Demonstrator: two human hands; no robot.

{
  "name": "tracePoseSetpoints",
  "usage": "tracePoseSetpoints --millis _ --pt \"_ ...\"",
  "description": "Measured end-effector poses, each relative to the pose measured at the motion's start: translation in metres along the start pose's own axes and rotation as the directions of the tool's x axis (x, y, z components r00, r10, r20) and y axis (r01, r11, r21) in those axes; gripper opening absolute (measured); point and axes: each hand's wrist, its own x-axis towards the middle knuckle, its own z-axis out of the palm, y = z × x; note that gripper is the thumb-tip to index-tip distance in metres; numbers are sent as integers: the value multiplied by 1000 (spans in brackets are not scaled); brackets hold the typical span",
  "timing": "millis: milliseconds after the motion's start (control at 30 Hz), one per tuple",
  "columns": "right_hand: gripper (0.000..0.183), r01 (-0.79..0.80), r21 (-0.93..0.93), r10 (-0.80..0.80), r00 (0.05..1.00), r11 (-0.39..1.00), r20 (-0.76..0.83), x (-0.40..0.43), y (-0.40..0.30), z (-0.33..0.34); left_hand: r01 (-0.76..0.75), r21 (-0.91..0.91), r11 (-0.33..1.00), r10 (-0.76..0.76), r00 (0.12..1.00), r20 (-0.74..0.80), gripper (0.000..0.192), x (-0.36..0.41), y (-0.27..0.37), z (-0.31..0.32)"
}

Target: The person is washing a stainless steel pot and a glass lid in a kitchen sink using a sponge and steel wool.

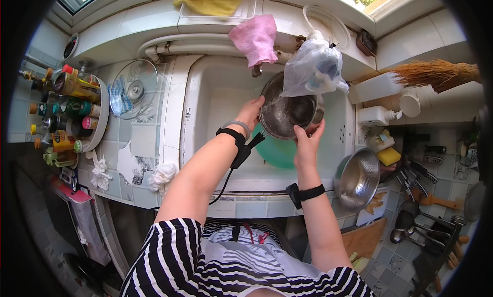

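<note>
Over the white sink [215, 104] a dark metal pot [277, 112] is held tilted, its inside wet and shiny. Its far right part lies behind a hanging plastic bag [314, 68]. My left hand [251, 113] grips the pot's left rim. On the right, my right hand [309, 141] holds the near right side, thumb towards the rim. Beneath the pot sits a green basin [275, 154] in the sink, partly hidden. A pink cloth [255, 41] drapes over the faucet [257, 71] just beyond the pot.
A hammered metal bowl [358, 179] stands right of the sink, near a yellow sponge [389, 157] and a white pump bottle [375, 116]. Left are a glass lid [134, 90], a crumpled white cloth [163, 176] and a rack of bottles [101, 120]. A straw brush [439, 73] juts in at right.
</note>
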Motion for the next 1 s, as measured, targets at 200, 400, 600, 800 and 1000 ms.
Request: tracePoseSetpoints --millis 200,400,600,800,1000 --pt "85 -95 201 86 995 975 52 11 -2 3 308 373 875 -339 941 20 27 -48 0 6" --pt "82 -161 80 155 985 984 69 7 -2 24 136 282 950 -99 985 -144 24 -34 -15 -8" --pt "80 -301 -18 301 954 953 -10 28 -1 23 -183 858 480 436 899 -51 57 -73 -20 11" --pt "79 -466 -146 474 880 873 27 27 -17 44 -393 919 -29 483 800 357 43 -110 -21 -18" --pt "82 -155 -329 227 955 932 193 33 11 52 -400 694 599 229 916 330 28 -114 1 -18"
